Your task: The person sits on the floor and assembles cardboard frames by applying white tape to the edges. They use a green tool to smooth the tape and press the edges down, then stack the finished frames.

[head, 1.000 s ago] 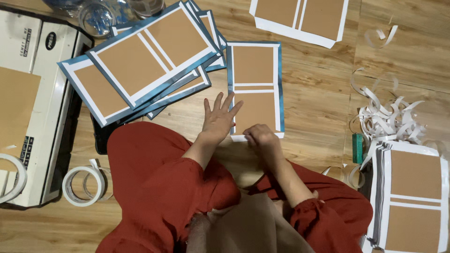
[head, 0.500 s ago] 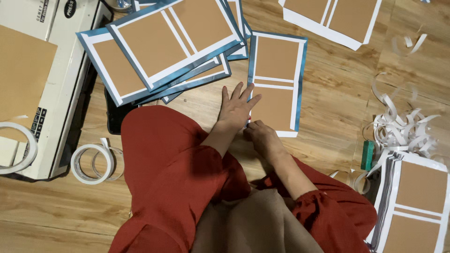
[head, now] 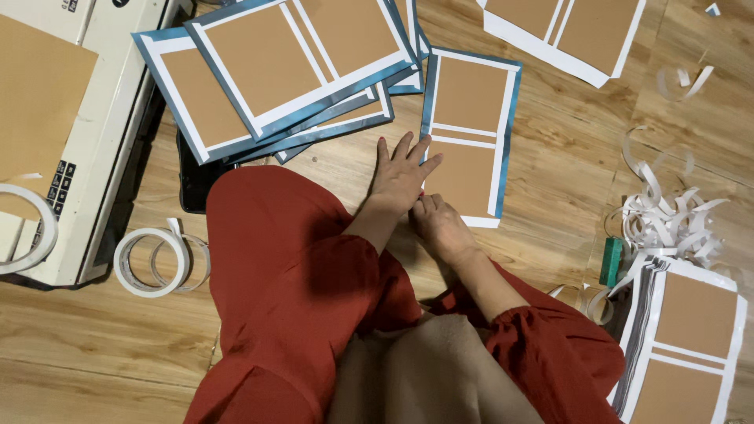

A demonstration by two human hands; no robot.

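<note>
A brown card [head: 470,98] with a blue border and white strips lies on the wooden floor in front of me. My left hand [head: 399,174] rests flat on its lower left part, fingers spread. My right hand [head: 440,228] sits just below it with fingers curled at the card's lower left edge; what the fingertips pinch is hidden. Both arms wear red sleeves [head: 298,267].
A fanned stack of similar cards [head: 290,71] lies at upper left over a black object [head: 196,184]. A white machine [head: 102,118] stands left, tape rolls [head: 149,263] beside it. Right: peeled white strips [head: 667,220], a green tool [head: 611,261], another card stack [head: 691,338]. One card [head: 565,31] lies top right.
The view has shifted, so everything sits further right and lower in the picture. Both hands have stayed at the card's lower left edge, the left one still spread flat.
</note>
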